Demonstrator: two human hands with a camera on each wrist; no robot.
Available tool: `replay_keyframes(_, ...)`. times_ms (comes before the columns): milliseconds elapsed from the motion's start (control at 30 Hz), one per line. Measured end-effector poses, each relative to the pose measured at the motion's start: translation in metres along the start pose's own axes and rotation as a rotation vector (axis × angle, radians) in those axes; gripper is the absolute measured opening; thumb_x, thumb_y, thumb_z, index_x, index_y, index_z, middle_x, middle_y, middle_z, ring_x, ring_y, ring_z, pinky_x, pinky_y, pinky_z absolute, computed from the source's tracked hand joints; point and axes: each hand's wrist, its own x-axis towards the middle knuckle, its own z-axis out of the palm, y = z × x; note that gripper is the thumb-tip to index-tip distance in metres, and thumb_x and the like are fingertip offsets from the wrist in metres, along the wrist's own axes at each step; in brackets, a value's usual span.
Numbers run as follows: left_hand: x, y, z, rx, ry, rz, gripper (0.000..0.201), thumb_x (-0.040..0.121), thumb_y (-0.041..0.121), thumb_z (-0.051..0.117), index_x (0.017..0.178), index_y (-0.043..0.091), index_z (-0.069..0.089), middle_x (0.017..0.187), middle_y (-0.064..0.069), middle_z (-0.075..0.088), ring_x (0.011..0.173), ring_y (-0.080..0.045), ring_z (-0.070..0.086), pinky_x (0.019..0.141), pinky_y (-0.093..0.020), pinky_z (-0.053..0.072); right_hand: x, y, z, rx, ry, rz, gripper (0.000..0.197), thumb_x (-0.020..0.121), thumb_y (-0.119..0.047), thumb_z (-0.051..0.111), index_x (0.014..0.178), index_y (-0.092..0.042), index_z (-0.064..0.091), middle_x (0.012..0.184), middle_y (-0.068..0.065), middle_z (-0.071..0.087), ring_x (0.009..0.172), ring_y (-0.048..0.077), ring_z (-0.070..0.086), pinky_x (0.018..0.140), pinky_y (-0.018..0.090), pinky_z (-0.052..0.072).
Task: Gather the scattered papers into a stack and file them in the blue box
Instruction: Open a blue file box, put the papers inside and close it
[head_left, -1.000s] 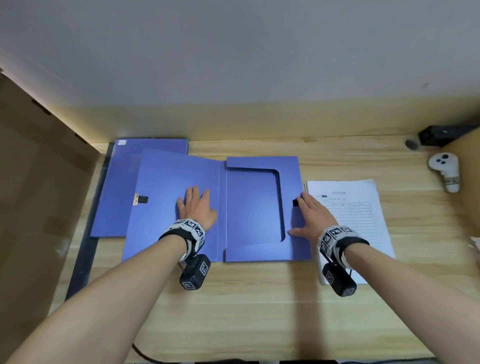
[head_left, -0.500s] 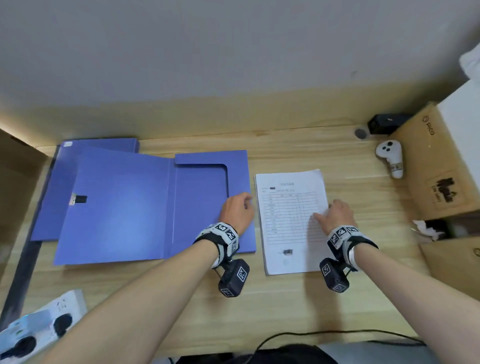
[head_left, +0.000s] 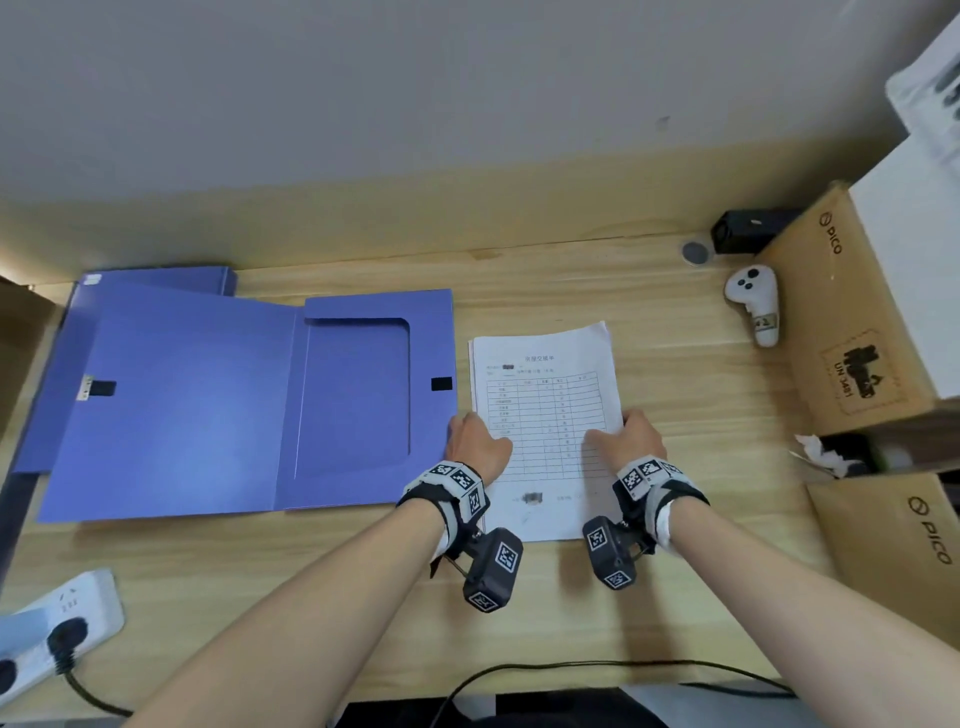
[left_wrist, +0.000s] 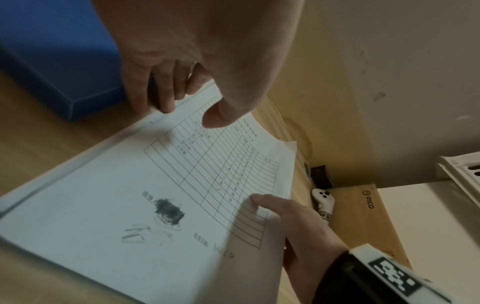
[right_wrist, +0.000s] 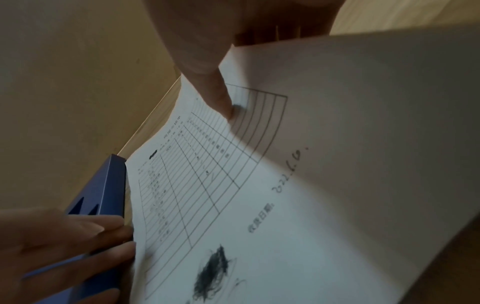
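Observation:
The blue box (head_left: 234, 405) lies open on the wooden desk, its lid folded out to the left. Just right of it is the paper stack (head_left: 543, 410), a printed table on its top sheet. My left hand (head_left: 475, 441) grips the stack's left edge; in the left wrist view the left hand (left_wrist: 192, 111) has its thumb on top and fingers curled under the paper stack (left_wrist: 155, 195). My right hand (head_left: 631, 439) grips the right edge, with its thumb (right_wrist: 207, 72) pressing the top sheet and its fingers hidden below. The stack's sides look raised off the desk.
A second blue box (head_left: 156, 275) lies behind the open one. A white controller (head_left: 756, 301), a black device (head_left: 743, 231) and cardboard boxes (head_left: 852, 312) crowd the right side. A power strip (head_left: 57, 618) sits front left and a black cable (head_left: 571, 667) runs along the front edge.
Both hands left the open blue box and went right to the paper stack. They now grip its left and right edges. The head view has swung right.

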Motion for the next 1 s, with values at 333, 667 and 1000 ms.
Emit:
replay_keyframes(333,0.001,0.0,-0.001,-0.139,0.004,0.012,0.04,0.083,0.021,0.056,0.119,0.002,0.052,0.13,-0.011,0.052,0.113,-0.031,0.057,0.084,-0.038,0.049,0.007,0.005,-0.003,0.188,-0.054,-0.078,0.03,0.092,-0.017,0.048,0.118,-0.003,0.056,0.106,0.013,0.063,0.088,0.029,0.058,0.074,0.038,0.05)
replay_keyframes(667,-0.008,-0.001,-0.019,-0.392,-0.058,-0.033,0.033,0.088,0.019,0.058,0.117,0.017,0.044,0.104,0.008,0.047,0.1,-0.019,0.045,0.084,-0.03,0.037,-0.002,-0.006,-0.022,0.376,0.059,-0.201,0.023,0.082,-0.002,0.064,0.104,-0.007,0.06,0.1,0.016,0.068,0.078,0.026,0.061,0.065,0.028,0.046)
replay_keyframes(1000,-0.015,-0.025,-0.107,-0.656,-0.131,-0.023,0.027,0.087,0.027,0.067,0.07,0.014,0.052,0.07,-0.008,0.06,0.069,-0.025,0.054,0.07,-0.033,0.044,-0.048,-0.097,-0.033,0.47,0.035,-0.35,0.033,0.086,-0.001,0.065,0.118,-0.003,0.057,0.103,0.011,0.064,0.087,0.026,0.063,0.074,0.032,0.05)
